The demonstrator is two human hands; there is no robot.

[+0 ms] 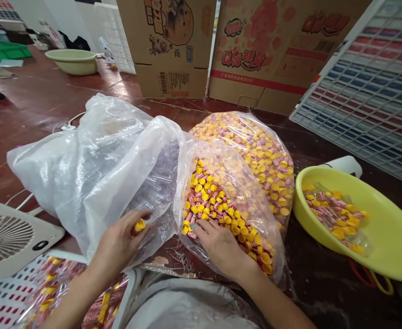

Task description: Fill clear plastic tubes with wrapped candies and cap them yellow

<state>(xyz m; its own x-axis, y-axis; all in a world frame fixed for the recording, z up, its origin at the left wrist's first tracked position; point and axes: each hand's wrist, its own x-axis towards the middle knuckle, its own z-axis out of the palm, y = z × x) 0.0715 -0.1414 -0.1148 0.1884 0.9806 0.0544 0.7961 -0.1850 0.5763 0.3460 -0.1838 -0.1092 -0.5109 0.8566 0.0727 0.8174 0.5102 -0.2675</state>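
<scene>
My left hand (pixel 127 235) is closed around a small piece with a yellow cap (pixel 139 225), in front of a large translucent white plastic bag (pixel 115 155). My right hand (pixel 221 242) reaches into the mouth of a clear plastic bag (pixel 255 192) full of small red-and-white wrapped pieces with yellow caps (pixel 217 201). Its fingers lie apart on the pile. A small grey-green thing (pixel 194 225) shows at the fingertips; I cannot tell what it is.
A yellow basin (pixel 386 228) with bagged capped pieces stands at right. At lower left, a white fan (pixel 15 237) sits by a white perforated basket (pixel 5 297) with packed bags. Cardboard boxes (pixel 173 50) and a grey plastic crate (pixel 368 87) stand behind.
</scene>
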